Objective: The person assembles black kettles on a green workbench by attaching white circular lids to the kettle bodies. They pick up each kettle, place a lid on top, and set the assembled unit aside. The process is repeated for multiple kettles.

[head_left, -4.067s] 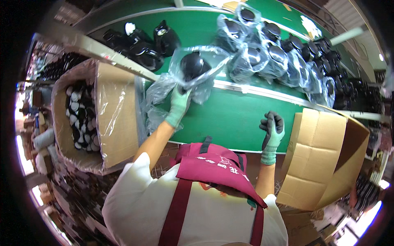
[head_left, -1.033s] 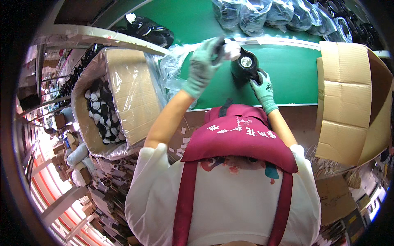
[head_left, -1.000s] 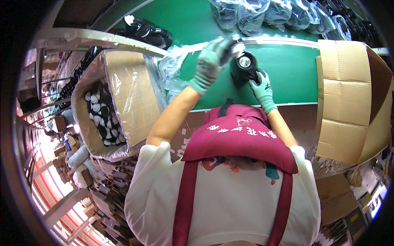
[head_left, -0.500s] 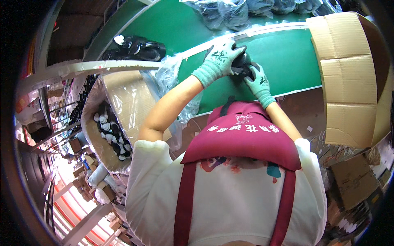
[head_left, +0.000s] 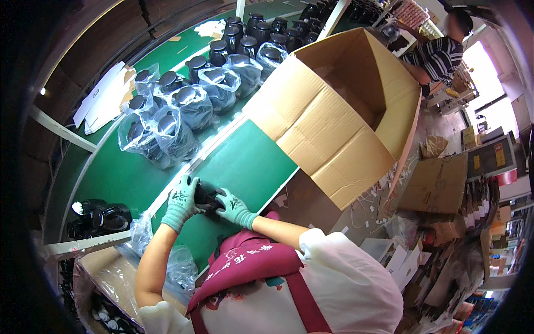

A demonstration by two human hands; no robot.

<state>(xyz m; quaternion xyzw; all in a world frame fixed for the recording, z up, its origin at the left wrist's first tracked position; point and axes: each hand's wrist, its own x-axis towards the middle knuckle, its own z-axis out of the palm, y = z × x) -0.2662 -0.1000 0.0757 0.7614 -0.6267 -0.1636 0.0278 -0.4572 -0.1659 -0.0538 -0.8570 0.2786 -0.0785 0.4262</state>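
Note:
Over the green work surface point(head_left: 245, 164), both of my hands, in pale green gloves, are closed around a rounded black part point(head_left: 206, 192). My left hand point(head_left: 182, 201) grips its left side, and my right hand point(head_left: 233, 209) holds its right side with fingertips and thumb. Much of the part is covered by the gloves, so its exact kind does not show. Beyond my hands stand several black jugs in clear plastic bags point(head_left: 167, 133). More black jugs point(head_left: 233, 36) without bags stand farther back.
A large open cardboard box point(head_left: 317, 122) stands to the right. Black pieces point(head_left: 103, 218) lie at the left, above a plastic-lined carton point(head_left: 111, 273). White sheets point(head_left: 103, 97) rest at the far left. Another person point(head_left: 436, 58) in a striped shirt stands at the far right.
The view has swung to the right, bringing the bagged jugs, the whole box and the other person into sight. Both hands still hold the black part.

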